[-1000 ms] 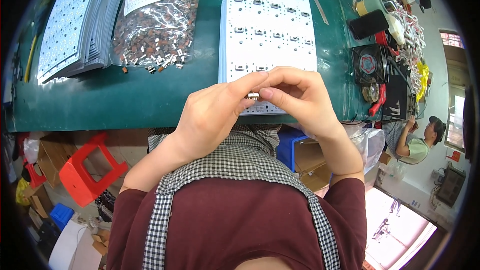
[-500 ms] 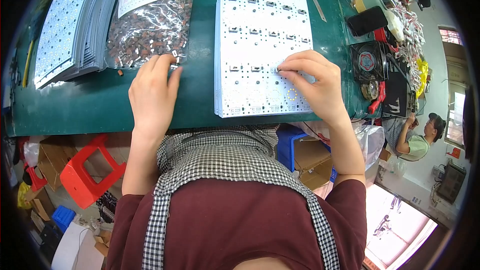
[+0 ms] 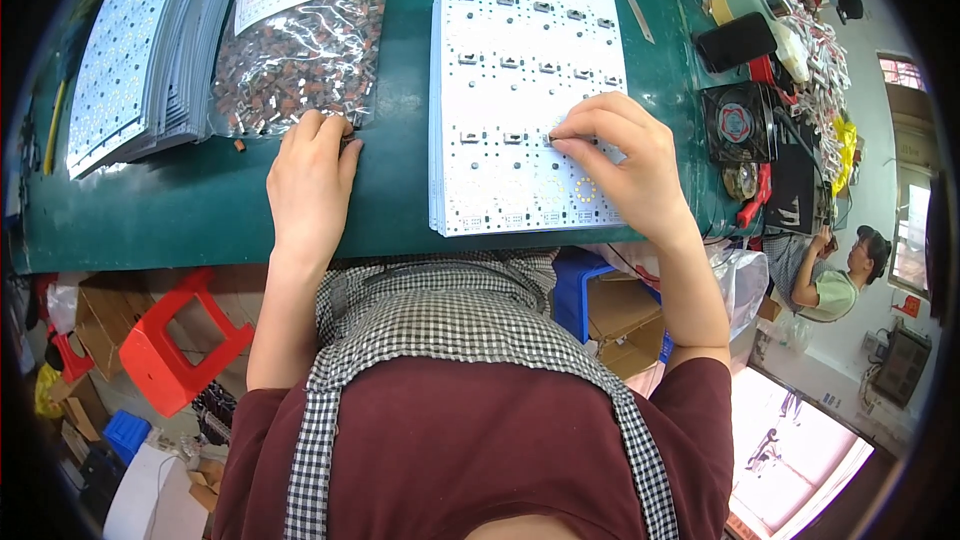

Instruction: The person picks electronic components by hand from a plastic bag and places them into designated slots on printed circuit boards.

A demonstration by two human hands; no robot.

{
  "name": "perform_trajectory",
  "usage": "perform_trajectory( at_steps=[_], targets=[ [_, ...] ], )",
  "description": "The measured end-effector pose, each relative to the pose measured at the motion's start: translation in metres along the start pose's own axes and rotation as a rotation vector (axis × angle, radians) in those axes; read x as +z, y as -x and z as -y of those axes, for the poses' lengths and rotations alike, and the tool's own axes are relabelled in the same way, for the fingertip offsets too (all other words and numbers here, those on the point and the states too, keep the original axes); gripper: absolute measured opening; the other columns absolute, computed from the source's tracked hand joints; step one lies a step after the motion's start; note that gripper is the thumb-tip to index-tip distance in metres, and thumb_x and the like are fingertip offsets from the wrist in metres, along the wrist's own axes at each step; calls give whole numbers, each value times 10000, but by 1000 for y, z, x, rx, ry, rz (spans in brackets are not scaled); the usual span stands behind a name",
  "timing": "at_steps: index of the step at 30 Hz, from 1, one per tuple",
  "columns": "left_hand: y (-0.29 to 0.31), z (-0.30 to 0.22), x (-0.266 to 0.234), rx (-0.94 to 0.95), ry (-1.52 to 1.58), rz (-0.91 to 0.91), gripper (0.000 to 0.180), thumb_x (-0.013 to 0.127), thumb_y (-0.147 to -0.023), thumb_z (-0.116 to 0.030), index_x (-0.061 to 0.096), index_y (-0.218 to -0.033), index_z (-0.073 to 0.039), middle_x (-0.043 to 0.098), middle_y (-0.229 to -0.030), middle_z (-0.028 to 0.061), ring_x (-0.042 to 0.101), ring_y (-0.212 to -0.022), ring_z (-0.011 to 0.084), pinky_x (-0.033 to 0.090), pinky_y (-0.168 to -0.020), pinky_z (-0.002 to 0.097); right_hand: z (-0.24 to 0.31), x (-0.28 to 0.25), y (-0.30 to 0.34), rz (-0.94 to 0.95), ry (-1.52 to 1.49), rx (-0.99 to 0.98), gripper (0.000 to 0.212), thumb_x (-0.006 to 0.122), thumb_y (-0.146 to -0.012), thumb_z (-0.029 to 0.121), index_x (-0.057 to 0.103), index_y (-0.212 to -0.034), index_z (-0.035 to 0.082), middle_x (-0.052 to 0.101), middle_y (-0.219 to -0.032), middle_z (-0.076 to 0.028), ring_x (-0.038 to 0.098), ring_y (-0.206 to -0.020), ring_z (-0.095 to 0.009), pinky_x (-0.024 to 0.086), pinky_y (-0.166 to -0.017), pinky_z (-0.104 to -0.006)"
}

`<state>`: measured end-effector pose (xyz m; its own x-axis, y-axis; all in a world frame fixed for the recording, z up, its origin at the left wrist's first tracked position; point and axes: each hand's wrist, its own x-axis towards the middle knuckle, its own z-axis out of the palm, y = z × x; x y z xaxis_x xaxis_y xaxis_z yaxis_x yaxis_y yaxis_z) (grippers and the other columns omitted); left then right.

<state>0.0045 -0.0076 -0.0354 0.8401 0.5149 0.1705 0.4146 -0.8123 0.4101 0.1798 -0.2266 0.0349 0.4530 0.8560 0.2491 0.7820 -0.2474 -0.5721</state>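
Note:
My right hand (image 3: pixel 625 155) is over the top white circuit board (image 3: pixel 500 105) of a stack. Its thumb and forefinger pinch a small slide switch (image 3: pixel 553 137) against the third row, mostly hidden by the fingertips. Two similar switches sit to its left in that row, and two full rows lie farther up the board. My left hand (image 3: pixel 312 180) rests at the near right corner of a clear plastic bag (image 3: pixel 300 60) full of small brown-and-silver switches. Its thumb and fingers are drawn together around a tiny dark piece that is too hidden to identify.
A tall stack of white boards (image 3: pixel 120 50) leans at the far left. One loose brown switch (image 3: pixel 239 145) lies below the bag. A thin blade (image 3: pixel 637 15) lies right of the boards. Farther right are a black phone (image 3: pixel 735 43), a fan (image 3: pixel 738 124) and heaped white connectors (image 3: pixel 825 70).
My right hand has shifted slightly left, bringing the switch down onto the board. My left fingers have drawn in a little at the bag's corner, moving slightly right.

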Motion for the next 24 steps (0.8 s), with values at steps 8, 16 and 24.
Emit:
perform_trajectory(
  at_steps=[8, 16, 24],
  targets=[
    [1, -2, -6, 5, 110, -6, 117, 649, -797, -82, 583, -870, -19, 566, -850, 91, 573, -832, 272, 466, -716, 380, 2, 1, -1, 6, 69, -48, 98, 683, -744, 30, 648, -833, 52, 620, -822, -81, 608, -790, -256, 486, -692, -340],
    [-8, -39, -24, 363, 590, -141, 194, 700, -721, -26, 607, -891, -20, 640, -894, 98, 615, -845, 265, 480, -743, 351, 7, 2, 0, -2, 223, -162, 139, 694, -716, 1, 641, -842, 23, 621, -832, -86, 612, -776, -247, 489, -676, -327],
    [-5, -68, -21, 505, 730, -73, 258, 720, -682, -7, 616, -915, -41, 629, -881, 84, 610, -810, 261, 490, -704, 352, 34, -2, 0, -14, 24, -18, 177, 693, -741, 24, 634, -907, 35, 626, -878, -85, 616, -829, -222, 493, -708, -301]
  ],
)
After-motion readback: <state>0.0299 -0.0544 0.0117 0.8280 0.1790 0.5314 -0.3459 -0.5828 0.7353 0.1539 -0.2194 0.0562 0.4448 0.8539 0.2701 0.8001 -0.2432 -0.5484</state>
